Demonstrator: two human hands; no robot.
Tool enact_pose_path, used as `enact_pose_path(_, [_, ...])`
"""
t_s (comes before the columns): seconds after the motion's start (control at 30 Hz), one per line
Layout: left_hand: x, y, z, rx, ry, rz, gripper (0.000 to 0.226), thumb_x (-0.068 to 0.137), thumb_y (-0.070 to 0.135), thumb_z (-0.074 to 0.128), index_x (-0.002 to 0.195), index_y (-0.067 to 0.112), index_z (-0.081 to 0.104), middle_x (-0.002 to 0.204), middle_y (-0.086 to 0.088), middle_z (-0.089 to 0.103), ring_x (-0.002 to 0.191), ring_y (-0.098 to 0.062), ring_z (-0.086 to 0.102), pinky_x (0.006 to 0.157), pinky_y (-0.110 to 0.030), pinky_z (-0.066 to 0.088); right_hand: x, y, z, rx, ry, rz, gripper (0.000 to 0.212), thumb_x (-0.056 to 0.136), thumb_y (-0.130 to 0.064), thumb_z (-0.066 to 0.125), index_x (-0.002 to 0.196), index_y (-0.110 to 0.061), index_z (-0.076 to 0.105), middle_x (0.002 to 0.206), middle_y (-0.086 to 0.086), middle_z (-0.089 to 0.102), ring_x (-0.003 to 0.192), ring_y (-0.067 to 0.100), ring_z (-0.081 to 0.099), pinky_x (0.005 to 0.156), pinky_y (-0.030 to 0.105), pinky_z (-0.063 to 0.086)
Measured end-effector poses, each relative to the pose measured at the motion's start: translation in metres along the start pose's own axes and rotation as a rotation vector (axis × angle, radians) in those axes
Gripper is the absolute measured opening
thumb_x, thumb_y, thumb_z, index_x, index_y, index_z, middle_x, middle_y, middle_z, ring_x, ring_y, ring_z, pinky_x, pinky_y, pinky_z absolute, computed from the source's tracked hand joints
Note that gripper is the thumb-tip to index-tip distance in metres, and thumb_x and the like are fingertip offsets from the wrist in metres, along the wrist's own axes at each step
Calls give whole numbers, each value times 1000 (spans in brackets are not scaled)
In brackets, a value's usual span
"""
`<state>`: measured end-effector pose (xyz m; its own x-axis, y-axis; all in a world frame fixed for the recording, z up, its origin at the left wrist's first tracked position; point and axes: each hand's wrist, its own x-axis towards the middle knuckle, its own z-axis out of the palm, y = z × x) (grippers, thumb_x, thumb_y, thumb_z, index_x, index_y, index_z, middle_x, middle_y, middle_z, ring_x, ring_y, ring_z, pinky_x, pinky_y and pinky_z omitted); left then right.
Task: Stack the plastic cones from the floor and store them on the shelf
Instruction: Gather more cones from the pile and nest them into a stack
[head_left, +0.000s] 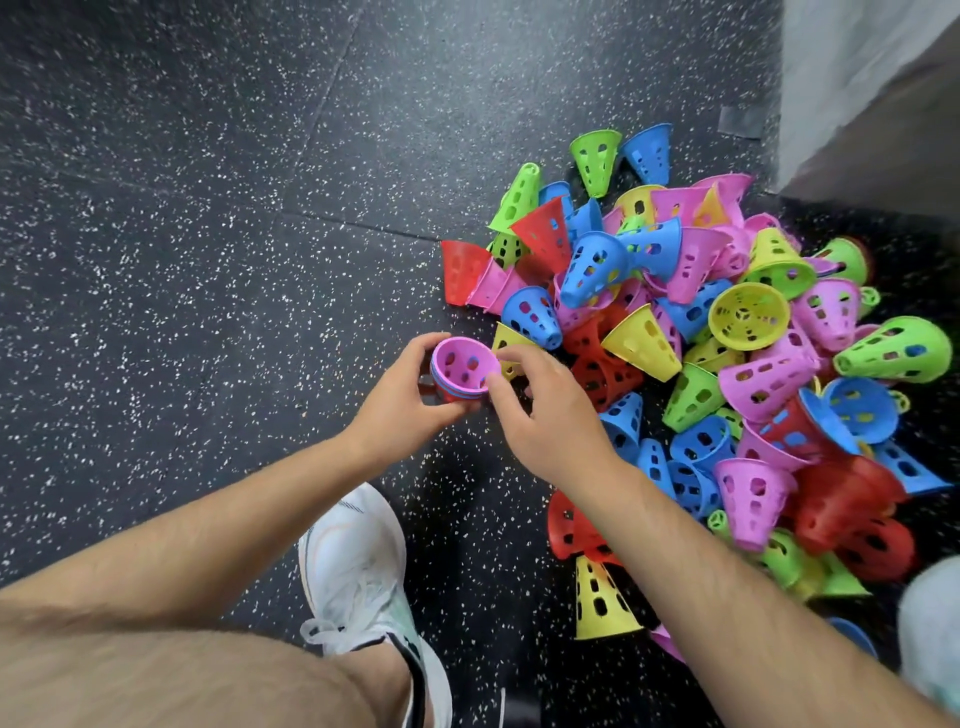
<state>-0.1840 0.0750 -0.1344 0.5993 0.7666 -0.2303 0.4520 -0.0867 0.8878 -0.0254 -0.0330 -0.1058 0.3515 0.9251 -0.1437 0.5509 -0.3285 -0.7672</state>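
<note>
A small stack of nested cones (464, 368), pink on top with blue and red rims beneath, is held open end up in my left hand (402, 397), whose fingers curl round it. My right hand (545, 410) touches the stack's right rim with thumb and fingertips, its fingers bent. Just beyond the fingers lies a yellow cone (506, 343). A big loose pile of perforated cones (727, 332) in pink, blue, green, yellow and red covers the floor to the right.
The floor is black speckled rubber (208, 234). My white shoe (358, 566) stands below the hands, another foot at the right edge (930, 623). A grey wall or cabinet corner (857, 93) rises at the top right. No shelf is visible.
</note>
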Motion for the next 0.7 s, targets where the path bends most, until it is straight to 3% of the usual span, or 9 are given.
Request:
enact_pose_path(0.1, [2,0,3,1,6,-32,72,75,12,91,133,26,52,123,18,65,106,-1,67,92,-17,53,10,10,-2,-42,70,51,34,100,-26,52,132,-16,56,129,-1,58,118,20,53,102,37,43])
enact_pose_path(0.27, [5,1,2,-13,-2,-74,69,76,10,89,130,30,52,121,18,65,102,0,68,88,-12,51,35,14,-5,-235,27,28,35,99,-13,48,133,-9,54,131,9,55,118,31,51,100,41,41])
enact_pose_path(0.47, [4,2,0,-3,-14,-101,69,77,8,88,133,24,52,121,17,64,95,9,65,83,-7,48,56,15,7,-502,-30,61,25,99,-14,53,123,-10,54,127,9,48,115,30,47,90,40,46])
enact_pose_path(0.7, [5,-3,-1,-6,-15,-103,70,76,9,89,134,23,52,121,16,65,104,0,66,88,-14,52,38,21,14,-595,-4,38,14,98,-18,54,111,-13,58,114,8,52,104,30,51,81,39,43])
